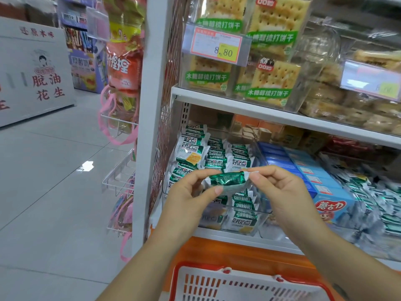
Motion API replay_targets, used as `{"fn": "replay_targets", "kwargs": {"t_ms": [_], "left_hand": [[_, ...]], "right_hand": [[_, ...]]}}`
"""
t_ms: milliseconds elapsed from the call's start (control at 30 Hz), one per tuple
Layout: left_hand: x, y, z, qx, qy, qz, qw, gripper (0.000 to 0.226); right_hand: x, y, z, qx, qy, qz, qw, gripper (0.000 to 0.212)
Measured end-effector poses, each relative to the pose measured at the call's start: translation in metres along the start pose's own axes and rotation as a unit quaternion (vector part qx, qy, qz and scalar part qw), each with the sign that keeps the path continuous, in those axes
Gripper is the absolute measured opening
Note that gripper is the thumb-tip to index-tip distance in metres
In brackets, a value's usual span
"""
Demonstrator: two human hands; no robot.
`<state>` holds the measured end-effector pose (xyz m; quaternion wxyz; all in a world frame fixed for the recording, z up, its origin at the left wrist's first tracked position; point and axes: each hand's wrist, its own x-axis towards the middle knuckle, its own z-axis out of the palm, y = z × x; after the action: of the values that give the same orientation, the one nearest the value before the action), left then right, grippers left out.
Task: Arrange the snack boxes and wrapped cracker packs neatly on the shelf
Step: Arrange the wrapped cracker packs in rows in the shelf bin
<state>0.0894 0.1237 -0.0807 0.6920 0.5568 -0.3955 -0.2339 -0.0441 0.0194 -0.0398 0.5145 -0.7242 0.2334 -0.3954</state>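
I hold one green-and-white wrapped cracker pack (225, 181) in front of the lower shelf. My left hand (188, 198) pinches its left end and my right hand (280, 187) pinches its right end. Just behind it, a clear bin (263, 210) holds several rows of the same green cracker packs (219, 157). To the right of that bin lie blue snack boxes (312, 170), and further right a heap of silver-green packs (373, 192).
The upper shelf (238, 106) carries clear tubs of soda crackers (269, 81) behind a price tag (217, 45). A red-and-white shopping basket (245, 281) sits below my arms. Hanging snack bags (123, 68) and wire racks (119, 174) flank the shelf's left post.
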Motion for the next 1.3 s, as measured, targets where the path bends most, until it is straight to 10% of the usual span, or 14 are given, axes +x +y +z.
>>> {"fn": "replay_targets", "kwargs": {"t_ms": [333,433,567,767,1000,1300], "left_hand": [[0.000,0.004,0.002,-0.069,0.013,-0.027,0.997,0.014],[0.000,0.003,0.000,-0.101,0.027,-0.067,0.992,0.015],[0.002,-0.003,-0.003,-0.138,0.011,-0.156,0.978,0.032],[0.000,0.003,-0.004,-0.167,-0.042,-0.204,0.964,0.029],[0.004,0.005,-0.014,0.064,-0.044,-0.054,0.996,0.023],[0.010,-0.005,-0.011,0.008,0.060,-0.057,0.997,0.015]], "right_hand": [[0.001,0.004,-0.005,-0.042,-0.039,0.008,0.998,0.026],[-0.006,0.000,-0.007,-0.285,-0.148,-0.099,0.942,0.065],[-0.006,0.010,-0.008,-0.416,-0.157,-0.239,0.863,0.049],[0.003,0.005,-0.011,-0.375,-0.144,-0.174,0.899,0.041],[0.015,0.002,-0.004,-0.240,-0.140,0.031,0.960,0.049],[0.020,0.010,0.022,-0.430,-0.087,-0.207,0.874,0.058]]}}
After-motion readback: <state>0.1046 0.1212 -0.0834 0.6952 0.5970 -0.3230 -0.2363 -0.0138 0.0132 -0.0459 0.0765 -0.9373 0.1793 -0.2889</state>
